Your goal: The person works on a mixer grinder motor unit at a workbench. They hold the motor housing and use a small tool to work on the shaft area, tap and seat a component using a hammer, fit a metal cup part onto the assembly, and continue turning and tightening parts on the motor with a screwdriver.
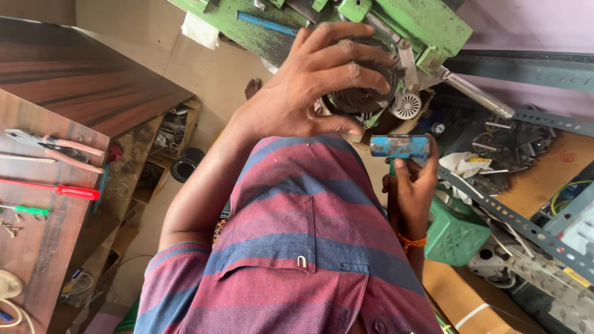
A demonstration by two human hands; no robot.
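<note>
Upper centre of the frame: the person's left hand [309, 86] lies spread, fingers apart, over a dark round part [362, 93] seated in the green machine [427, 25]. Palm and fingers rest on its face and rim; the fingers are splayed rather than clenched, so I read this as steadying, not clamping.

Centre right: the right hand [413, 185] is closed around a blue cylindrical handle [399, 146], thumb up along its near side. The paint on the handle is chipped and worn.

Handling, judged: the round part looks like wound metal, dense and rigid, probably heavy for its size. The fine windings at its rim could be damaged by scraping, so the outer rim or core is the safer place to hold it. The blue handle looks stiff and hard, and the worn paint gives some grip. The best hold on it is around its middle, as now.

Orientation: the handle's long axis runs left to right across the frame, nearly level. I cannot tell which end is the working end. The round part faces toward the person, its axis roughly into the machine.

Around: a wooden bench [37, 247] at the left edge carries pliers [55, 148] and a red screwdriver [55, 188]. Slotted metal angle strips [513, 216] lie at the right.
</note>
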